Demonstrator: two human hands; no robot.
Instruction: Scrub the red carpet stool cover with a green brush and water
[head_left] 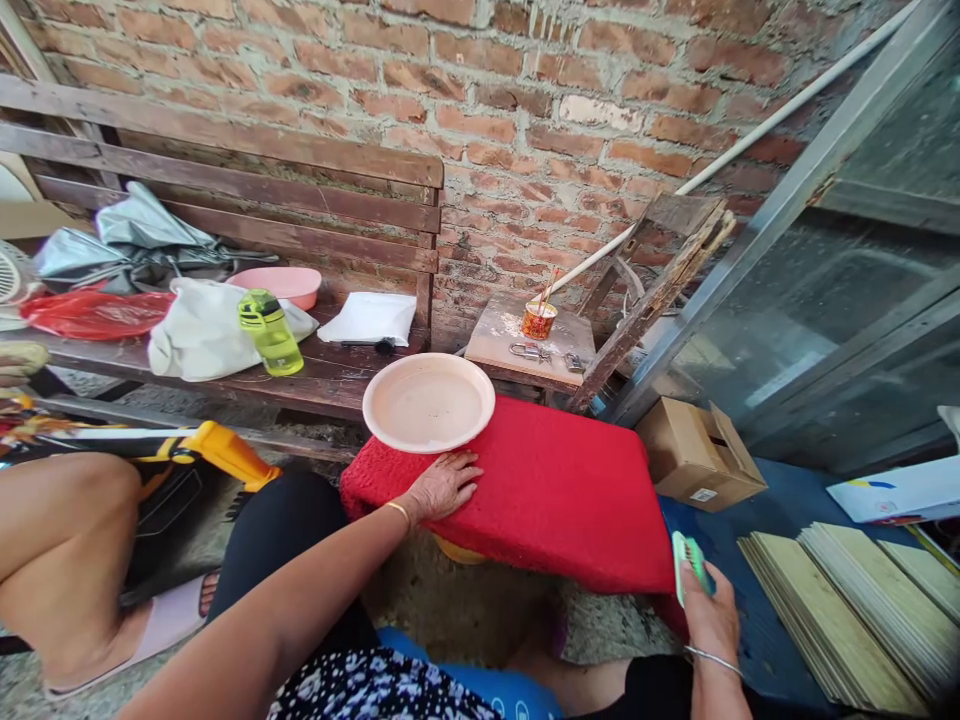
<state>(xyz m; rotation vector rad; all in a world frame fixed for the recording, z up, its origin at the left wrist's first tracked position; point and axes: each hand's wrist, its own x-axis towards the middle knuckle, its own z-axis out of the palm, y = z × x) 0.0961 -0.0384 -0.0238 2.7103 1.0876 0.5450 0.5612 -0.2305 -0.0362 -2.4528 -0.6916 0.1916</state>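
Observation:
My left hand (444,484) lies flat on the front of a red cloth (562,480), fingers apart and holding nothing. The cloth covers a low table and hangs over its edges. Just beyond that hand, a pale pink basin (429,402) rests at the cloth's back left corner, with a few dark specks on its bottom. At the cloth's right front corner, my right hand (711,615) grips a green scrubbing brush (688,565), held on edge. Whether its bristles touch the cloth I cannot tell.
A wooden bench (337,385) at the left holds a green bottle (271,335), bags and a pink bowl (289,285). Right of the table are a cardboard box (694,460) and stacked boards (832,620). Another person's leg (64,540) is at left, near a yellow tool (229,455).

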